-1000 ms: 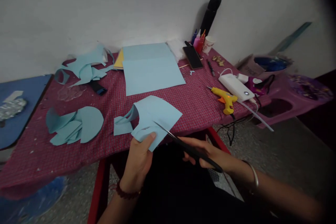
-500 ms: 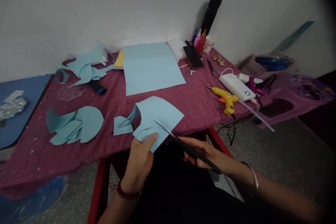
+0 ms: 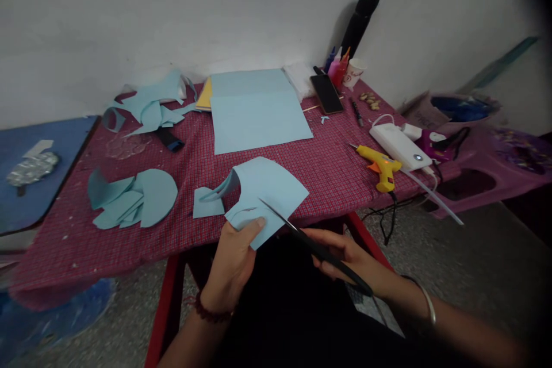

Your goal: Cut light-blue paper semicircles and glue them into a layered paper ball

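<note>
A light blue sheet of paper with a drawn curved line and a curling cut strip is pinched by my left hand, thumb on top. My right hand is closed around the black handles of a pair of scissors. Their blades lie across the paper from the lower right, and the lower blade is hidden beneath it. A pile of cut blue paper pieces rests on the table to the left. Beyond my hands lies a large flat blue sheet.
Blue paper scraps lie at the back left of the checked tablecloth. To the right are a yellow hot glue gun, a white power strip, a phone and glue bottles. A pink stool stands beyond the table.
The whole view has shifted slightly, so the table's things appear farther right. Both hands keep their hold, and the scissors stay at nearly the same place on the paper.
</note>
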A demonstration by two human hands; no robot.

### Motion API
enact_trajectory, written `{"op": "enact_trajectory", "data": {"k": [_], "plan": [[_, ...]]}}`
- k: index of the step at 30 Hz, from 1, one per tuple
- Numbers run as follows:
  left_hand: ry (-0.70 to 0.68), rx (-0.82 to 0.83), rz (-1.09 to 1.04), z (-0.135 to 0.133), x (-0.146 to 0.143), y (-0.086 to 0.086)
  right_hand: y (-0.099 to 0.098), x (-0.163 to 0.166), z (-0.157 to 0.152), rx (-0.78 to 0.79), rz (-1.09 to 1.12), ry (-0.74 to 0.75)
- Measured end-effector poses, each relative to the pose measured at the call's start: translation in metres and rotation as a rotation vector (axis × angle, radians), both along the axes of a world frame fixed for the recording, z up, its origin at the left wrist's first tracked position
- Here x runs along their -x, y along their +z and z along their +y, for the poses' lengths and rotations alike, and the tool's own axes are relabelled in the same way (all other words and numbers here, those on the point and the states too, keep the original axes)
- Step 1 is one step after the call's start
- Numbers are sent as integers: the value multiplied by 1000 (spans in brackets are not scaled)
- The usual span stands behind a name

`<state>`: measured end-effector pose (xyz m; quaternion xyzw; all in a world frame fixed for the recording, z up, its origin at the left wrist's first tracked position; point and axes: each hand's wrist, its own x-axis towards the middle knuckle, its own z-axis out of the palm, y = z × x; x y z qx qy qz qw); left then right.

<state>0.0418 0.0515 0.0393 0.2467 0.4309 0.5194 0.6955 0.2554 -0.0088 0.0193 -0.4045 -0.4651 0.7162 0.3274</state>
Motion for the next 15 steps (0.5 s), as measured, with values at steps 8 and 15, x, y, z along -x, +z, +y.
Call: {"op": "enact_trajectory", "data": {"k": [8, 15], "plan": [[-37, 52, -1, 2, 2, 2, -2, -11, -1, -42, -109, 34], [-68, 83, 46, 6, 2, 1, -10, -17, -7, -23, -81, 49]]}}
